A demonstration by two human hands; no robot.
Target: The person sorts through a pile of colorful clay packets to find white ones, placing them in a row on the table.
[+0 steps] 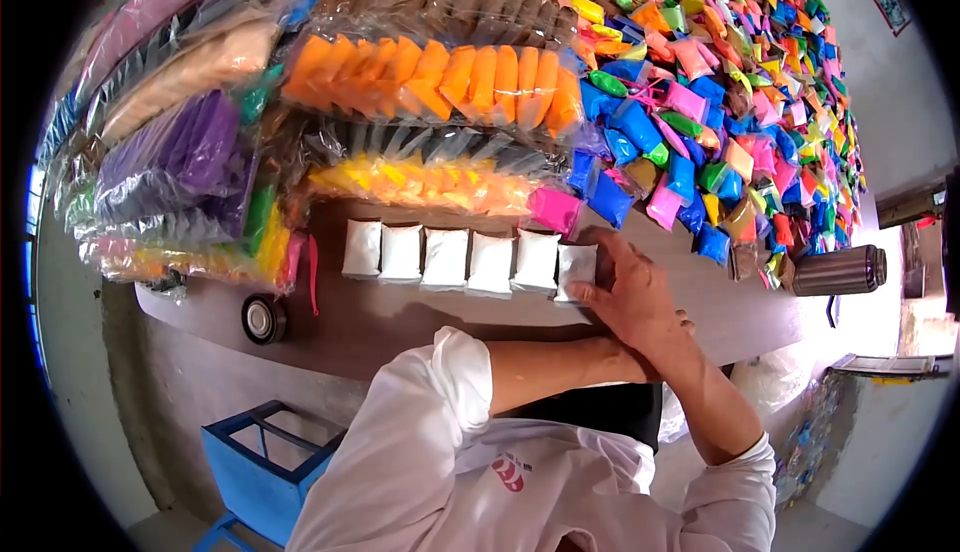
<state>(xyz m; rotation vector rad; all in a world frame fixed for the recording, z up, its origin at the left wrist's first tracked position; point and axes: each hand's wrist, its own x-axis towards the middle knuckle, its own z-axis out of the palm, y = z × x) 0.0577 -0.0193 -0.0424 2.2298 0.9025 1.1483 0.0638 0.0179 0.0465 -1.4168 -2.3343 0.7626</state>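
Observation:
A row of several small white packets (444,258) stands side by side near the front of the table. My right hand (640,297) is at the right end of the row. Its thumb lies against the front of the last white packet (577,270) and its fingers curve round the packet's right side. My left forearm crosses under my right wrist. Only small bits of my left hand (684,320) show beyond the wrist, and its fingers are mostly hidden.
Clear bags of orange packets (430,77), yellow packets (430,184) and purple packets (170,152) are stacked behind and left. A big heap of mixed coloured packets (690,102) covers the right. A roll of tape (263,319), steel flask (840,270) and blue stool (262,467) are around.

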